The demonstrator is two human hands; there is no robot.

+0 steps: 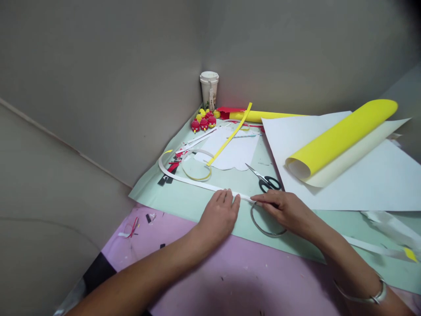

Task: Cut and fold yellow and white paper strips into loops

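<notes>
A long white paper strip (197,185) runs across the green sheet (184,199) and curls up at its left end. My left hand (222,210) lies on the strip, fingers close together, pressing it down. Just to the right, my right hand (283,208) pinches the same strip between thumb and fingers. Beneath the right hand is a thin grey loop (263,231). Scissors (263,177) with black handles lie behind the right hand, blades slightly apart. A curled strip (197,177) in yellow and white stands behind the left hand.
A yellow roll (338,140) rests on large white sheets (368,188) at the right. Small red and yellow balls (204,124) sit near a white cup (209,90) in the back corner. A yellow strip (230,137) crosses white paper. Scraps lie on the purple surface (197,289).
</notes>
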